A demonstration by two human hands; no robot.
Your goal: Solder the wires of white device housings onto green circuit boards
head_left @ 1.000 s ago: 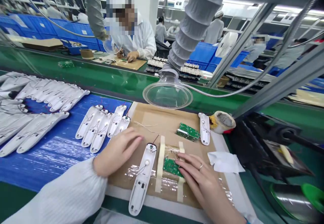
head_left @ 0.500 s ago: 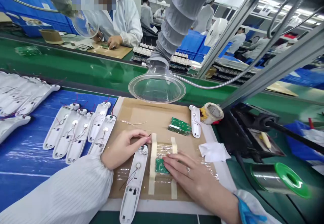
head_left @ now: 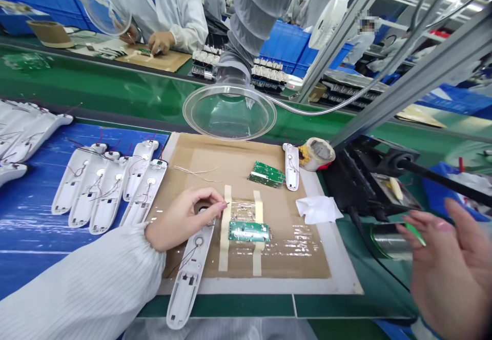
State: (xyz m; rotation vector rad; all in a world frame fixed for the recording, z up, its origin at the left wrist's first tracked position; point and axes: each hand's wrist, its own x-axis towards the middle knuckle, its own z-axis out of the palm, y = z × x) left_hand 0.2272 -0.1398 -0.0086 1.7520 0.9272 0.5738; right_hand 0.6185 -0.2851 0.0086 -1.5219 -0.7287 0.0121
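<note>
Left hand (head_left: pixel 183 217): resting at lower centre of the frame on the upper end of a white housing (head_left: pixel 187 273), thumb and forefinger pinched together on a thin wire (head_left: pixel 225 204) at the tip; other fingers curled loosely.
Right hand (head_left: pixel 451 271): lifted at lower right edge of the frame, fingers spread and loose, gripping nothing; hovering just in front of the solder spool (head_left: pixel 392 237), blurred.
Green circuit board (head_left: pixel 249 231): lying flat at centre of the frame on the brown work mat (head_left: pixel 307 258), between two tape strips (head_left: pixel 224 227), just right of the left fingertips, untouched.
Second circuit board (head_left: pixel 266 174): sitting higher on the mat, beside another housing (head_left: pixel 291 165) and a tape roll (head_left: pixel 315 154).
Row of housings (head_left: pixel 107 188): lying side by side at left on the blue sheet (head_left: pixel 31 237).
Clear funnel hood (head_left: pixel 229 111): hanging over the mat's upper edge, covering part of the green belt (head_left: pixel 96 94).
White wipe (head_left: pixel 318 208): lying right of the mat's centre.
Co-worker's hand (head_left: pixel 160 41): working at upper left, across the belt.
</note>
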